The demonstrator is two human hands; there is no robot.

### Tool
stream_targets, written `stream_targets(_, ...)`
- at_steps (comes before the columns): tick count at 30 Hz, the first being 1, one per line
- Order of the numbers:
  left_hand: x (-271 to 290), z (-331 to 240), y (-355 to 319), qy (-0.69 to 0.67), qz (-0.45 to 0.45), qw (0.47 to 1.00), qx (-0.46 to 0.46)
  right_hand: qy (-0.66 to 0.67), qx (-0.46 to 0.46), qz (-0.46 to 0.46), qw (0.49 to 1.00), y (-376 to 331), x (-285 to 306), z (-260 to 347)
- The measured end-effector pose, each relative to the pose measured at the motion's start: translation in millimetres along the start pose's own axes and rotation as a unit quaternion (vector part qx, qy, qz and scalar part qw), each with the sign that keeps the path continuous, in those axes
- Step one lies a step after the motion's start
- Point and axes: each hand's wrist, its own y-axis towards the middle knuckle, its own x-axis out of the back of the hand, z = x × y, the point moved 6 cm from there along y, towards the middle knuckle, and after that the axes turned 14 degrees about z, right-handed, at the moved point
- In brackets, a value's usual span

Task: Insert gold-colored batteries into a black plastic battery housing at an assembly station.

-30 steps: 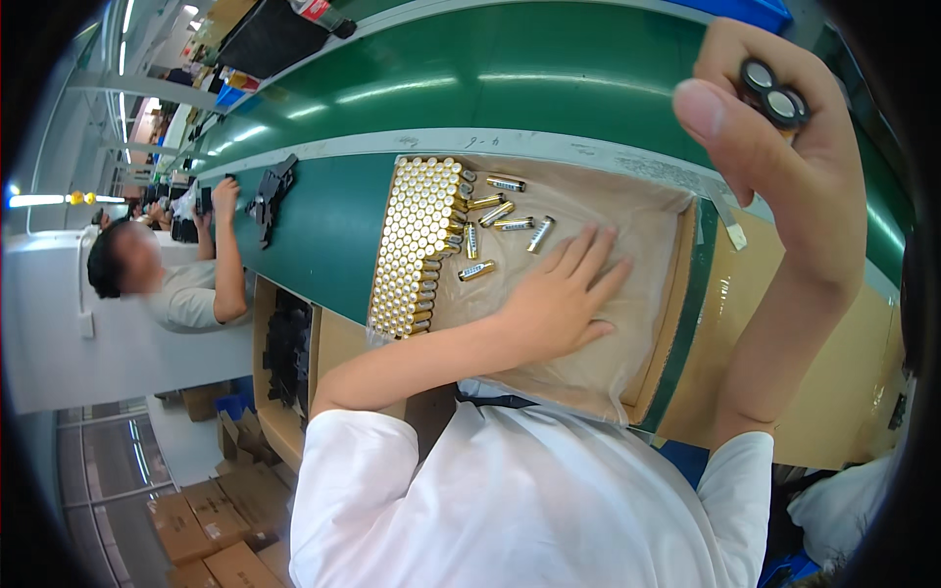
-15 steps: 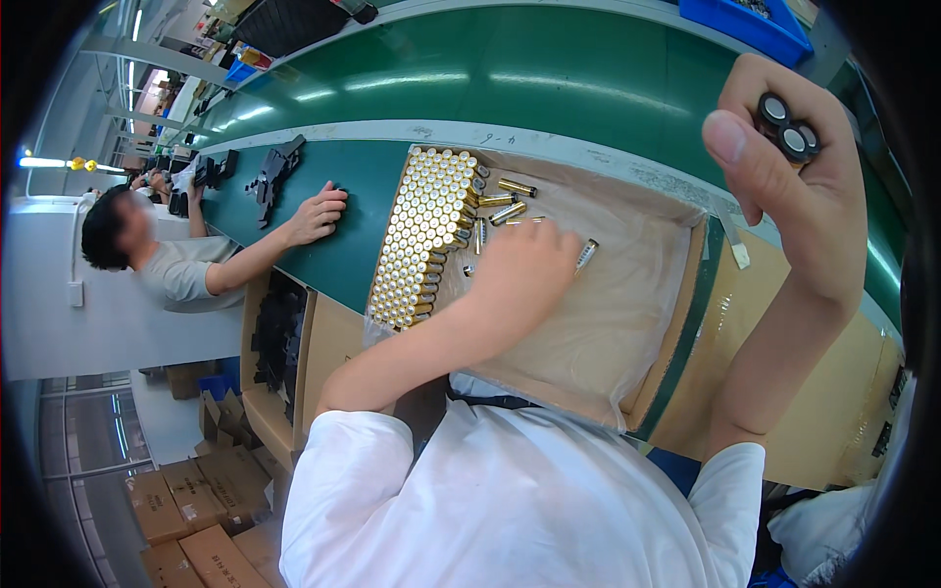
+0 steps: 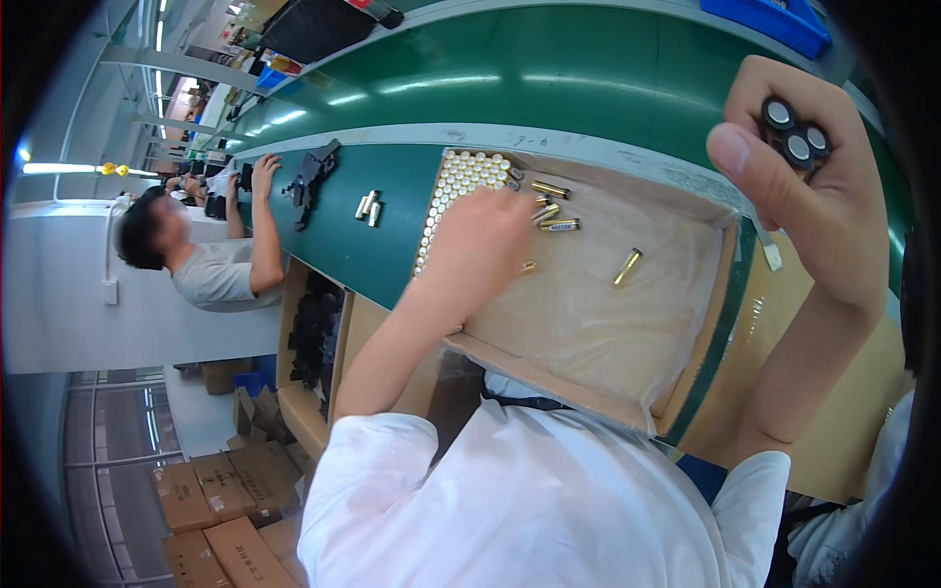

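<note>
A shallow cardboard box (image 3: 708,323) lined with clear plastic film lies in front of me. Gold-and-black cylindrical batteries (image 3: 470,174) stand packed on end along its left side. Over their right edge is my left hand (image 3: 480,240), its fingers bunched and bent down, the fingertips hidden. Several loose batteries (image 3: 561,224) lie just right of that hand, and one single battery (image 3: 627,267) rests farther right on the film. Raised at the right, my right hand (image 3: 809,186) is closed round three batteries (image 3: 799,147), whose round ends show beside the thumb.
Batteries (image 3: 370,208) lie on the green worktop left of the box, near a black plastic part (image 3: 312,186). A co-worker's hand (image 3: 265,174) is beyond. A carton of black parts (image 3: 314,338) stands below. A blue bin (image 3: 769,22) is at the far right.
My left hand has moved left from the loose batteries to the packed ones. Batteries now show on the green worktop, where the co-worker's hand has drawn away. My right hand keeps its hold.
</note>
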Motion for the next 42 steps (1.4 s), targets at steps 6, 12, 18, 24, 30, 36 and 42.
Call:
stream_targets(6,-54.6,202.5,-79.2,-0.085,-0.030,0.921,0.380,-0.005,0.008,0.004,1.000,1.5,0.5,-3.0)
stream_targets(12,-151.0,240.8,-108.2,-0.071,-0.089,0.929,0.351,-0.016,0.013,0.013,1.000,3.8,-3.8,0.8)
stream_targets(18,-163.9,245.8,-109.4,-0.043,-0.006,0.931,0.362,-0.042,0.028,0.014,0.999,6.5,-2.3,5.4)
stream_targets(24,-103.4,208.9,-91.9,-0.154,-0.063,0.925,0.342,-0.064,0.036,0.013,0.997,-0.1,3.6,5.1)
stream_targets(30,2.8,73.1,-58.2,-0.258,-0.084,0.951,0.150,-0.016,0.010,0.038,0.999,3.3,-6.3,1.9)
stream_targets(36,-2.2,-65.1,25.3,-0.206,0.003,0.978,-0.039,-0.023,-0.025,0.085,0.996,7.4,-11.6,13.0)
stream_targets(42,-11.0,-79.2,48.8,-0.080,-0.104,0.991,-0.026,-0.024,-0.013,0.086,0.996,3.7,-7.5,7.9)
